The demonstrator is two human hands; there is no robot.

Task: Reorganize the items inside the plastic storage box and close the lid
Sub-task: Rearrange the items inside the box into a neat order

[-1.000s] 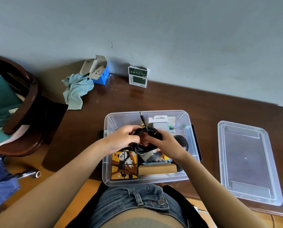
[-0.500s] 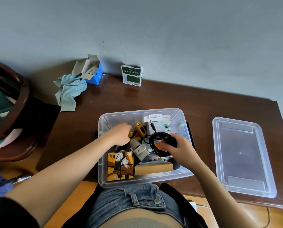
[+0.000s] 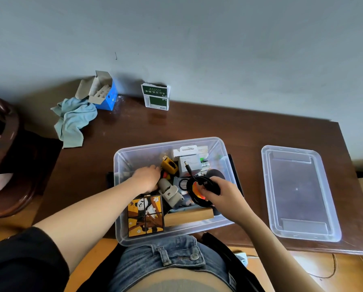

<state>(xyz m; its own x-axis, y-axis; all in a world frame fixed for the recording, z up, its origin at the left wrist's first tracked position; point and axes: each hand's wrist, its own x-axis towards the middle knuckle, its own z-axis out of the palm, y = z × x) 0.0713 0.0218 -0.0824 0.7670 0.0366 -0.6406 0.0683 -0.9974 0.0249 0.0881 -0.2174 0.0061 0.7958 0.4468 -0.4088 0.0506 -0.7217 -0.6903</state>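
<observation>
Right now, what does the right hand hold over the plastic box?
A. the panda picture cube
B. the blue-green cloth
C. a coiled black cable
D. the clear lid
C: the right hand grips a coiled black cable above the plastic box, while the lid lies apart on the table.

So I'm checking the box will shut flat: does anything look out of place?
Yes. The coiled black cable is held above the contents by the right hand, its plug end sticking up. The lid lies off to the box's right on the table. The left hand is reaching among the items.
</observation>
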